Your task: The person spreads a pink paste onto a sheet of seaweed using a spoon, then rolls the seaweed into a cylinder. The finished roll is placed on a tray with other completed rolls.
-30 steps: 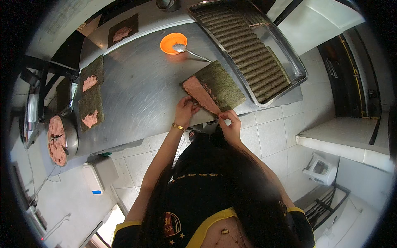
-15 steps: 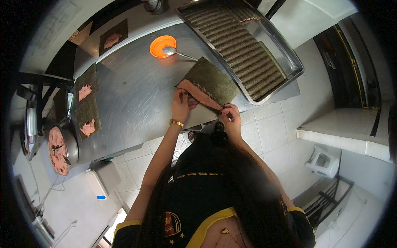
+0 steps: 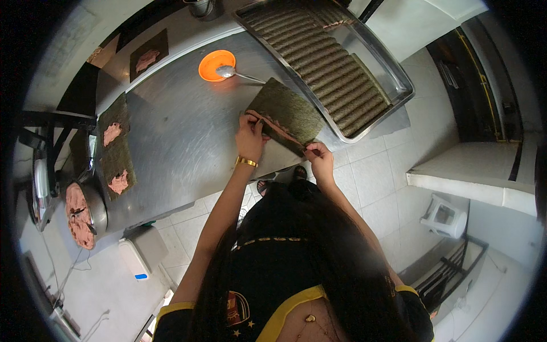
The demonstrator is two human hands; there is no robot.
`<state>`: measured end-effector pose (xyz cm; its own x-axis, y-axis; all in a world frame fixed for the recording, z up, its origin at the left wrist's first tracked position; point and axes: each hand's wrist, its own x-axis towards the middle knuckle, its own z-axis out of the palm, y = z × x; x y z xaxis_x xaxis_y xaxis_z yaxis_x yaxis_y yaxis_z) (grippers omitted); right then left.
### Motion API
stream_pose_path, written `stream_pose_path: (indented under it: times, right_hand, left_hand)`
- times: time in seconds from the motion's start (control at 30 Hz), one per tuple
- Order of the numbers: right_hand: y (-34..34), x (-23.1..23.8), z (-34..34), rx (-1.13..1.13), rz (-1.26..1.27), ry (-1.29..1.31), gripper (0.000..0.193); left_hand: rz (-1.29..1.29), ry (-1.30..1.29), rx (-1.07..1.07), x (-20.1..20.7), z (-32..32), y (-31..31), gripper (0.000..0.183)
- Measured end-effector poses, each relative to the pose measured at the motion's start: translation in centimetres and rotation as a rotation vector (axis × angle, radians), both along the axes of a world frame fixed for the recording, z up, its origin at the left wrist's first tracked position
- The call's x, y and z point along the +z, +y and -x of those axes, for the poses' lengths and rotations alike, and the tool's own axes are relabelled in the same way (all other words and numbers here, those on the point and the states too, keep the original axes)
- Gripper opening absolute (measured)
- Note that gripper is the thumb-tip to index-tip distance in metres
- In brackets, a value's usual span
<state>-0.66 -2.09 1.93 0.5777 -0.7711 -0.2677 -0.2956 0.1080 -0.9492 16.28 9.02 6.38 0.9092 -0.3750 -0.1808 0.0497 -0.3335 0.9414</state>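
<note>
**Seaweed sheet being rolled at the near edge of the steel table**

Both hands are working at the table's near edge. The left hand (image 3: 250, 135), a gold bangle at its wrist, is pinching the near-left end of a dark seaweed sheet (image 3: 288, 111), fingers closed on the folded lip. The right hand (image 3: 320, 161) is gripping the near-right end of the same lip in the same closed pinch. Between the two hands the near edge of the sheet is lifting and curling over a thin pink strip of filling, which is showing only along the fold. The rest of the sheet is lying flat on the steel table (image 3: 182, 142), its far corner reaching toward the tray.

Judgement: the first turn of the roll is in hand and is not yet closed. The next move is calling for even pressure from both ends, so the fold travels away from the body without the filling squeezing out sideways or the sheet tearing.

Just beyond the sheet, a spoon (image 3: 228, 72) is resting against an orange bowl (image 3: 215, 64). To the right, a large metal tray (image 3: 393, 80) is holding rows of finished dark rolls. Further left, another seaweed sheet (image 3: 117, 151) is lying with two pink dollops on it, and a pan of pink paste (image 3: 80, 214) is sitting past the table's left end.
</note>
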Motion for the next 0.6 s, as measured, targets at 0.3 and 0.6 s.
stream_pose_path:
  times: [0.3, 0.6]
  right_hand:
    - [1.4, 6.0, 0.2, 0.114, 0.534, 0.096, 0.035]
    - [3.1, 4.4, -3.7, 0.721, 1.301, 0.043, 0.048]
  left_hand:
    - [-0.099, -0.127, -0.018, -0.4, -0.8, -0.7, 0.021]
    - [-0.279, -0.335, -0.068, -1.4, -1.6, -1.0, 0.025]
